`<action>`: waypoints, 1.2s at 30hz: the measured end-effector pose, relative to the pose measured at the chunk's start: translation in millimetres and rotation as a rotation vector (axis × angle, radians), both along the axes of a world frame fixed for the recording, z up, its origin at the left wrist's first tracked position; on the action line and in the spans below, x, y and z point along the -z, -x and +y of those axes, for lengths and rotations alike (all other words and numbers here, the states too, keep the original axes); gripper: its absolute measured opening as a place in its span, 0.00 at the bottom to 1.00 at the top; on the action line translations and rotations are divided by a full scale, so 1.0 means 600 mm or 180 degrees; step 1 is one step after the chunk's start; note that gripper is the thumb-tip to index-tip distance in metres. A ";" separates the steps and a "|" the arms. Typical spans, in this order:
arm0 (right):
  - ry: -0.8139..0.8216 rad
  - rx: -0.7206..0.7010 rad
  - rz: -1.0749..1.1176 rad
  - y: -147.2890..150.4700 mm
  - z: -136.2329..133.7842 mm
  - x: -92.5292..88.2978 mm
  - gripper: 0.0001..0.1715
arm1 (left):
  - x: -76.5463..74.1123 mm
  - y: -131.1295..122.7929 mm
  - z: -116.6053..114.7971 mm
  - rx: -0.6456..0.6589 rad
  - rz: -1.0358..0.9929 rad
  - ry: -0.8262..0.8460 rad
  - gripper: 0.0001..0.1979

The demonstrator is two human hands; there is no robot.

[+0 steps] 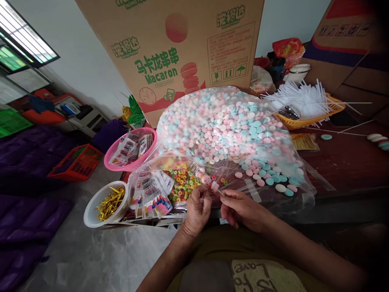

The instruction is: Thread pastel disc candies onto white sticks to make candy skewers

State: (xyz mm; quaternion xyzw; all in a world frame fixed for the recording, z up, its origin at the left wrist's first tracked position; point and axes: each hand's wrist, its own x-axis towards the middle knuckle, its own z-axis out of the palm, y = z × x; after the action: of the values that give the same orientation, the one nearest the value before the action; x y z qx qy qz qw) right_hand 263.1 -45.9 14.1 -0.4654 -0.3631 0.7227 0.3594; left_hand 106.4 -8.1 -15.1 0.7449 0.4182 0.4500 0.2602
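Observation:
My left hand [197,209] is closed round a small packaged candy skewer [206,178] that sticks up and to the right from its fingers. My right hand [240,207] pinches the thin stick end [221,193] just right of the left hand. Both hands hover at the near edge of the table, in front of a big clear bag of pink, blue and white round candies [225,121]. A smaller open bag of colourful ring candies [182,178] lies directly behind my left hand.
A white bowl of gold twist ties [106,202] and printed wrappers [152,196] sit left. A pink basket [130,150] holds more wrappers. An orange tray of white sticks [306,103] stands back right. A Macaron carton [170,44] rises behind.

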 end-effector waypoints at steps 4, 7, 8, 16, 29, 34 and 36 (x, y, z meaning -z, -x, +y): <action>-0.0289 0.0108 -0.0559 0.015 -0.004 0.022 0.19 | -0.007 -0.006 0.004 -0.0211 -0.0197 0.0355 0.05; -0.0672 -0.0028 -0.1002 0.022 -0.005 0.037 0.17 | -0.010 -0.004 0.012 -0.0241 -0.0259 0.0458 0.07; -0.0781 -0.0040 -0.1190 0.022 -0.004 0.040 0.17 | -0.010 -0.002 0.015 -0.0250 -0.0224 0.0499 0.07; -0.1758 -0.0027 -0.2617 0.023 0.001 0.046 0.21 | -0.001 0.020 0.016 -0.0493 0.1112 -0.0287 0.09; -0.1812 0.0045 -0.2520 0.036 0.000 0.043 0.24 | -0.004 0.017 0.017 -0.0873 0.1820 -0.1016 0.05; -0.1966 0.0158 -0.2964 0.035 0.004 0.045 0.24 | -0.017 0.011 0.010 -0.0468 0.1640 -0.1242 0.06; -0.1943 -0.0004 -0.3271 0.034 0.004 0.041 0.26 | -0.023 0.010 0.010 -0.0577 0.1135 -0.0639 0.06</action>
State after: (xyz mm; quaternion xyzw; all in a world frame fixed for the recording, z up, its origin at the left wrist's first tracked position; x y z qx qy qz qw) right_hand 243.0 -43.4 -10.6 -0.6310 -0.6820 0.2681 0.2548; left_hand 100.6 -1.8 -1.6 0.7941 0.4760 0.3722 0.0652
